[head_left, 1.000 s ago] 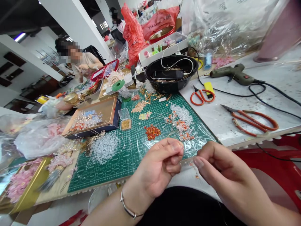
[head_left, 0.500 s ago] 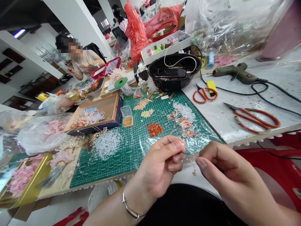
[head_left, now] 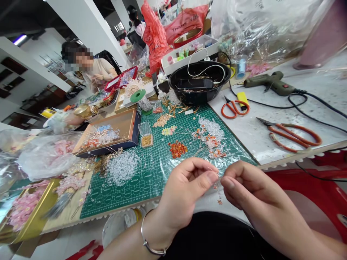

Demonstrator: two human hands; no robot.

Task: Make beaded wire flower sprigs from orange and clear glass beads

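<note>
My left hand (head_left: 187,189) and my right hand (head_left: 249,191) meet over my lap at the near edge of the green cutting mat (head_left: 130,187). Both pinch a thin wire strung with small orange beads (head_left: 218,196), which dangles between the fingertips. A silver bangle (head_left: 151,243) circles my left wrist. On the mat just beyond lie a pile of orange beads (head_left: 177,148), a heap of clear beads (head_left: 121,167) and finished beaded sprigs (head_left: 211,139).
Orange-handled scissors (head_left: 233,108) and snips (head_left: 292,134) lie on the white table at right, with a glue gun (head_left: 271,83) and its cable. A black bowl (head_left: 199,82) stands behind the mat, a wooden tray (head_left: 108,133) at left. Another person (head_left: 93,68) sits at the far left.
My two hands have drawn closer together, so the thumbs nearly touch around the beaded wire. The view has shifted slightly.
</note>
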